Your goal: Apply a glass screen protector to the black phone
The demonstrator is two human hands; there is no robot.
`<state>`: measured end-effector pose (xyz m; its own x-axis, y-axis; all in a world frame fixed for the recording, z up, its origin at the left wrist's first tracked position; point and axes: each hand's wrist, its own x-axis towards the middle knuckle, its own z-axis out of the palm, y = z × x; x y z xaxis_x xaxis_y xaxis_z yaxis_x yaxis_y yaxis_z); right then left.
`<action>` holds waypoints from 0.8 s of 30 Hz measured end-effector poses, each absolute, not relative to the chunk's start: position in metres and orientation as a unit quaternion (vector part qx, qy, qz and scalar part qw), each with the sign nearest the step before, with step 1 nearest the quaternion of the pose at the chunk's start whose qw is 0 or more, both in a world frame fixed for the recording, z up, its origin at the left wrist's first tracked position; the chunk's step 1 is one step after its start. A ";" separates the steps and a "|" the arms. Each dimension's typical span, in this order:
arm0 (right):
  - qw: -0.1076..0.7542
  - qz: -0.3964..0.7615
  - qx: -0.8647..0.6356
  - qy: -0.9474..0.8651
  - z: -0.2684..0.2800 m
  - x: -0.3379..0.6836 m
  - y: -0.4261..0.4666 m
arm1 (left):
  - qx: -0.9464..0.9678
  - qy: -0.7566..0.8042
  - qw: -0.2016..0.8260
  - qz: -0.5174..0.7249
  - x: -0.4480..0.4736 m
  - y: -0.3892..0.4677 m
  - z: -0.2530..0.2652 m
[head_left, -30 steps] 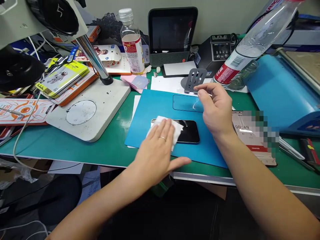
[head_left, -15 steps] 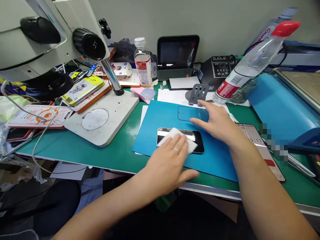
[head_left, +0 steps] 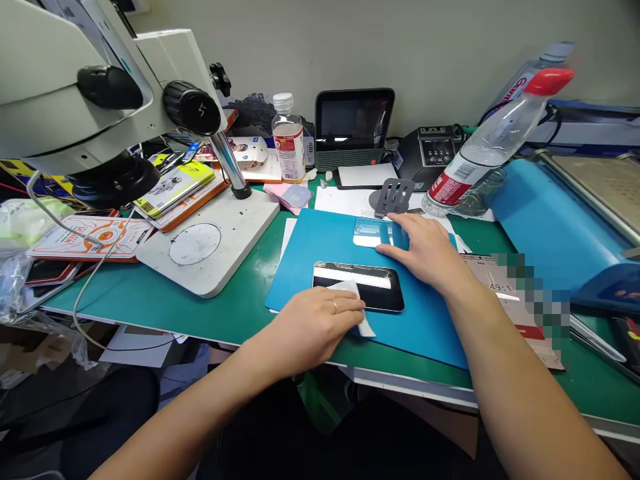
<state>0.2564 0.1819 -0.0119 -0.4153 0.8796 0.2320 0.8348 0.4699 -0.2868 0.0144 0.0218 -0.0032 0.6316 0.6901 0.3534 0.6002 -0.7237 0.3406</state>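
1 phone — btwn L hand, R hand — wipe in L.

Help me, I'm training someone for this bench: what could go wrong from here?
The white wipe in the left hand might leave lint on the black phone. The right hand, curved about one end of the clear sheet, could smudge it. Reaching farther, that hand might bump the grey stand.

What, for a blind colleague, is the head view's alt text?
A person's left hand holds a white wipe at the near edge of a smartphone on a blue mat; the right hand is at a clear screen protector beyond.
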 end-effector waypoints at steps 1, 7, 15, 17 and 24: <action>0.177 0.059 -0.512 -0.838 -0.012 0.256 0.182 | 0.893 0.363 0.099 0.247 0.008 0.025 0.002; 0.182 0.053 -0.508 -0.840 -0.012 0.256 0.179 | 0.816 0.495 -0.016 0.298 -0.020 0.079 0.048; 0.204 0.024 -0.518 -0.830 -0.008 0.253 0.172 | 0.838 0.496 0.006 0.227 -0.013 0.131 0.035; 0.204 0.012 -0.506 -0.838 -0.008 0.253 0.171 | 0.836 0.493 0.019 0.240 -0.008 0.129 0.023; 0.210 -0.011 -0.494 -0.843 -0.003 0.249 0.167 | 0.821 0.492 0.079 0.277 -0.004 0.125 0.001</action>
<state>0.2490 0.1671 -0.0029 -0.4228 0.8294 0.3651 0.8386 0.5108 -0.1892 -0.0039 0.1249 0.0007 0.3617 0.8524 0.3775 0.7654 -0.5027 0.4019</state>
